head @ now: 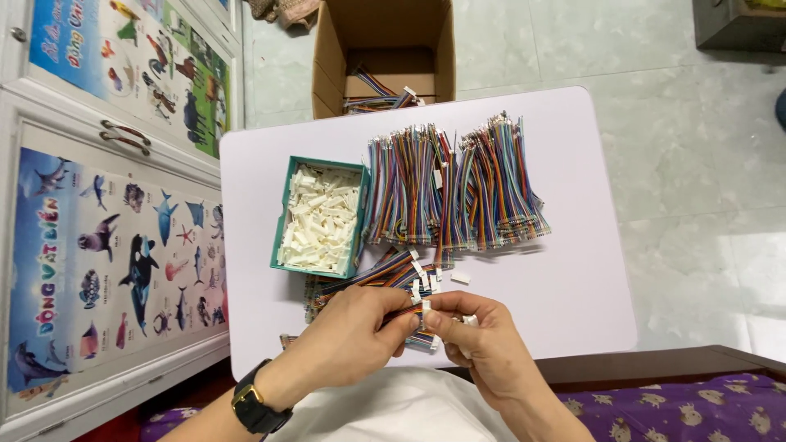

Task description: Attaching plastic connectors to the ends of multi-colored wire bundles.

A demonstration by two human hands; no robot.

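Both hands at desk (573, 270) near edge: left hand (360, 327) & right hand (479, 344) fingers pinched shut on one rainbow ribbon cable (419, 321); its white plug mostly hidden by fingertips. Cable pile (368, 274) w/ white ends partly covered by left hand. Green box (318, 217) of white connectors near left edge.

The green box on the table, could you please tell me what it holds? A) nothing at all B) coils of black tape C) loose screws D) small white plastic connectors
D: the green box is filled with a heap of small white plastic connectors, and it sits just to the left of the bundles of rainbow-coloured wires on the white table.
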